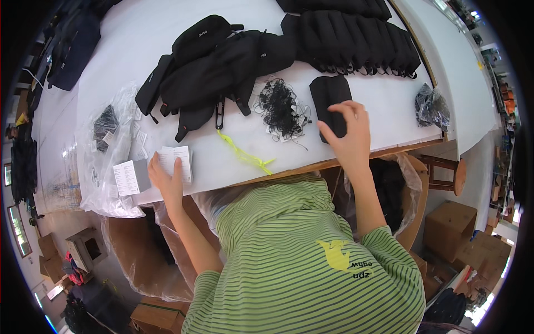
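My left hand (168,179) lies on a stack of white printed cards (184,157) near the table's front edge, its thumb and fingers apart. Just left of it stands a second card stack (129,177). Over a flat black pouch (328,92) my right hand (353,131) hovers or lightly touches, thumb and fingers curved and apart, with nothing seen between them. Left of the pouch is a tangled heap of black cords (280,108) with small white tags. Yellow-green ties (242,151) trail toward the front edge from a black strap.
A pile of black bags (217,72) covers the table's far middle. A row of black pouches (356,42) lies far right. Clear plastic bags (108,145) sit at left, another bag (431,106) at right. Plastic-lined boxes (136,245) stand below the edge, beside a wooden stool (459,177).
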### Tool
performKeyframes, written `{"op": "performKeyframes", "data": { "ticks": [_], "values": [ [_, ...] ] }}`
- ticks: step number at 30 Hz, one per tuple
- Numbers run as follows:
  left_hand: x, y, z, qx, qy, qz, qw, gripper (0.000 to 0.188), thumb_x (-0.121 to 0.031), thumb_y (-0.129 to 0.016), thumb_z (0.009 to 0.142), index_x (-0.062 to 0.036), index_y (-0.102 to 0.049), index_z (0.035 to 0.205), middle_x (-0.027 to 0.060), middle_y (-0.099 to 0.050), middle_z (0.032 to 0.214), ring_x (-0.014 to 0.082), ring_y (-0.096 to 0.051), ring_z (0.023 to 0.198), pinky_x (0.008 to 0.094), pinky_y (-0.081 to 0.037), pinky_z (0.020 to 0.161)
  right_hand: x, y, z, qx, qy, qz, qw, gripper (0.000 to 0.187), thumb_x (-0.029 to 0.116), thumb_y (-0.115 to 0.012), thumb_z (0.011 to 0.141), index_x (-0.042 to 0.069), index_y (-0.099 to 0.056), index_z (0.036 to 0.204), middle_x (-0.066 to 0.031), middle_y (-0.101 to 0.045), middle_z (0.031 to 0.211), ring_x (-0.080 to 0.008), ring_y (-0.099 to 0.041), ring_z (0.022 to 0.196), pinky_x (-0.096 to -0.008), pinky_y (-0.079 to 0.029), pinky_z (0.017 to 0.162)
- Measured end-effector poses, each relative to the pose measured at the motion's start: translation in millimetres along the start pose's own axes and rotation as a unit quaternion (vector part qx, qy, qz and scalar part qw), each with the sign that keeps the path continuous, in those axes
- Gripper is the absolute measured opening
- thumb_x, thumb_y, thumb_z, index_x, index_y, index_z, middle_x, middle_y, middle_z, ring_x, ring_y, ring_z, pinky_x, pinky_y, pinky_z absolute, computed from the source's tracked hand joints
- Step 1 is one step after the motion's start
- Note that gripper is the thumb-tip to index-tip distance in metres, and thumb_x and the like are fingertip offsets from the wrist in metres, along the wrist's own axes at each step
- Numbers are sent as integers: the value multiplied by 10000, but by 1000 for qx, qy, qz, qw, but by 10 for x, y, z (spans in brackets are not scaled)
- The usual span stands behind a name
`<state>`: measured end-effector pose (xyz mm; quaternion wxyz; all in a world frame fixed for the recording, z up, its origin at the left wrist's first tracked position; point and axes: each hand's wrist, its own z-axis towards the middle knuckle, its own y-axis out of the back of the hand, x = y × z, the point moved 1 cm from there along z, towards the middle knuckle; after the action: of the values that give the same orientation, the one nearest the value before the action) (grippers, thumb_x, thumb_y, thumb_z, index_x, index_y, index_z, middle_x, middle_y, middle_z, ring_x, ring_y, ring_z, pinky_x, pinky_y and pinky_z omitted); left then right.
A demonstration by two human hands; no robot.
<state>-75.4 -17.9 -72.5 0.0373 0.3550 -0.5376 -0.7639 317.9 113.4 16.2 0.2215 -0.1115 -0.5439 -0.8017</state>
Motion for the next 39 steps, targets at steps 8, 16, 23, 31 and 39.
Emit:
{"op": "performKeyframes", "data": {
  "ticks": [8, 16, 23, 31, 39],
  "values": [
    [116, 3, -66, 8, 48, 7, 999, 752, -418, -670, 817, 11, -390, 1368, 219, -420, 1314, 387, -354, 1238, 482, -250, 1058, 5, -604, -539, 316, 33, -7, 948, 165, 95, -609, 815, 15, -496, 903, -169, -496, 919, -365, -606, 718, -442, -497, 618],
    [-96, 152, -49, -81, 20, 101, 991, 540, -303, -735, 771, 27, -533, 1148, 159, -526, 1156, 344, -467, 1074, 439, -352, 968, -5, -423, -370, 269, 56, 53, 960, 98, 60, -553, 871, 20, -474, 913, -126, -558, 839, -298, -611, 673, -393, -476, 589],
    [-186, 398, 48, 60, 115, -360, 924, 323, -167, -679, 851, 15, -551, 1084, 67, -599, 993, 160, -544, 896, 266, -420, 840, 229, -16, 104, 298, -101, 546, 777, 146, 83, -496, 952, 24, -536, 1080, -77, -674, 893, -125, -638, 756, -214, -416, 600],
    [-482, 310, -195, 59, 206, -616, 758, 407, -64, -618, 863, -17, -484, 1244, 79, -562, 1148, 201, -552, 1049, 302, -429, 898, 487, 148, 633, 155, -31, 551, 820, 171, 124, -607, 913, 2, -592, 1031, -116, -688, 1036, -138, -647, 978, -213, -464, 678],
    [-793, 140, -369, 93, 213, -569, 789, 324, -227, -578, 896, -41, -483, 1143, 95, -565, 851, 177, -534, 758, 289, -423, 654, 668, 559, 895, -45, 82, 489, 867, 132, 133, -639, 894, 17, -655, 954, -73, -689, 856, -44, -559, 640, -162, -400, 540]
  ]
}}
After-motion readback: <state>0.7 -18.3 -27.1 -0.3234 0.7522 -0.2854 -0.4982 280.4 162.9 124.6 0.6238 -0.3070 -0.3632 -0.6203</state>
